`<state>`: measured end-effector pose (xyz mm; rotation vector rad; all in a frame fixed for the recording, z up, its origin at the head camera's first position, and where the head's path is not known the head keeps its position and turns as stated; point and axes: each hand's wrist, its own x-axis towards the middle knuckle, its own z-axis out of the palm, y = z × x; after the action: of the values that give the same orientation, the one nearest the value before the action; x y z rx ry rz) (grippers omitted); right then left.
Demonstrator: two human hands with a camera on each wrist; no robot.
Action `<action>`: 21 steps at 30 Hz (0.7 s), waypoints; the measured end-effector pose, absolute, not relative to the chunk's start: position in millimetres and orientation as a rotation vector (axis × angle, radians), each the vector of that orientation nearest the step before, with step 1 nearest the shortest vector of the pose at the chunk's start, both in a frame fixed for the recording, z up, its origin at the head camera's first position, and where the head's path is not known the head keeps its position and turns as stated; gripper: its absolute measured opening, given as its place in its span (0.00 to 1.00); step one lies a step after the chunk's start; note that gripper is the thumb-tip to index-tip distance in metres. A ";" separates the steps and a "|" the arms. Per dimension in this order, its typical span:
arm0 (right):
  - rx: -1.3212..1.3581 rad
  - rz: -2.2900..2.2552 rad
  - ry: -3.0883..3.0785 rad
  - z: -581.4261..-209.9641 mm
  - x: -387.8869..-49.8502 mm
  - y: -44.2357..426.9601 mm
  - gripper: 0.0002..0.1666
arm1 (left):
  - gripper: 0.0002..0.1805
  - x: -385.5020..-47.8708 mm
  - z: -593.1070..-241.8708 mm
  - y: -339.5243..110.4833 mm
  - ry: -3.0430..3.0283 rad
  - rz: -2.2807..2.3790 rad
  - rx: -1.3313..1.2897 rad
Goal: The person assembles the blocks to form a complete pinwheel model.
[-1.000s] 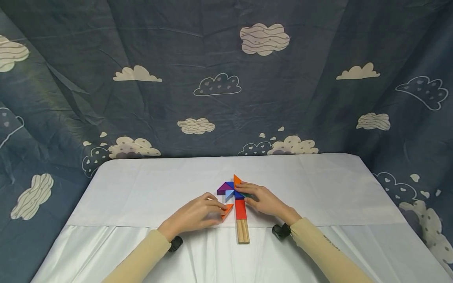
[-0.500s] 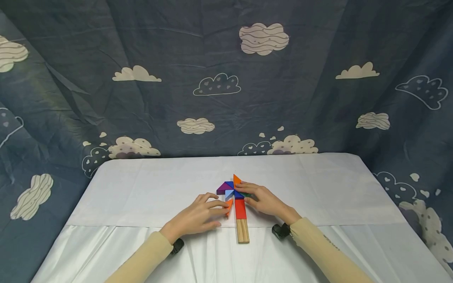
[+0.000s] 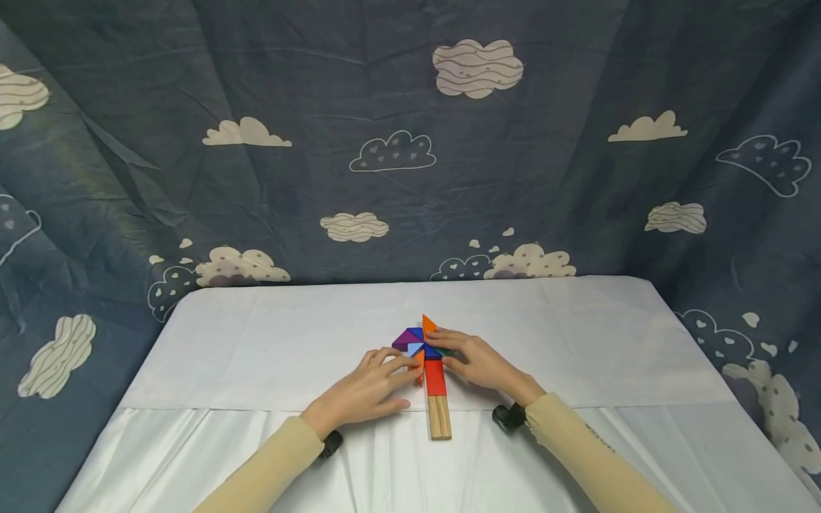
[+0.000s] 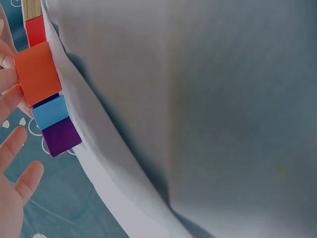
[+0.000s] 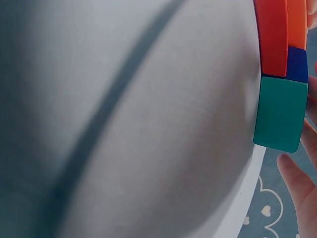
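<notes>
A pinwheel shape of coloured wooden blocks lies at the table's middle. My left hand (image 3: pixel 365 388) touches an orange triangular block (image 4: pixel 38 74) with its fingertips, just left of the red block (image 3: pixel 435 377). In the left wrist view its other fingers are spread. That orange block stands close under the light blue block (image 3: pixel 414 348), near the purple block (image 3: pixel 404 340). My right hand (image 3: pixel 481 365) rests its fingertips on the shape's right side, by the upper orange block (image 3: pixel 427 323) and the green block (image 5: pixel 281 113). It partly hides the green one.
Below the red block a plain wood block (image 3: pixel 440 418) continues the straight stem. The white tablecloth (image 3: pixel 256 342) reaches back to a dark curtain (image 3: pixel 398 85) with a cloud print.
My left hand has slid the orange triangular block right and away from me, turning it more upright against the stem. Its fingers have loosened. My right hand has stayed in place.
</notes>
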<state>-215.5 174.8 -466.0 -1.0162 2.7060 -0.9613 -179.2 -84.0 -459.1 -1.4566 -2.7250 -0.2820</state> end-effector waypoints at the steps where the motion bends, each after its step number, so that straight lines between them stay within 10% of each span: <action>1: -1.017 -0.960 2.706 -465.8 -215.6 174.7 0.25 | 0.30 -179.6 -459.5 -83.4 -2.719 -0.282 -1.454; 21: -0.994 -0.939 2.716 -464.0 -214.7 174.1 0.25 | 0.30 -181.6 -462.1 -76.7 -2.741 -0.261 -1.411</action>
<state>-214.7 174.1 -464.0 -0.9935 2.7155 -0.9385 -181.6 -76.7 -462.1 -1.4107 -2.7409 -0.2614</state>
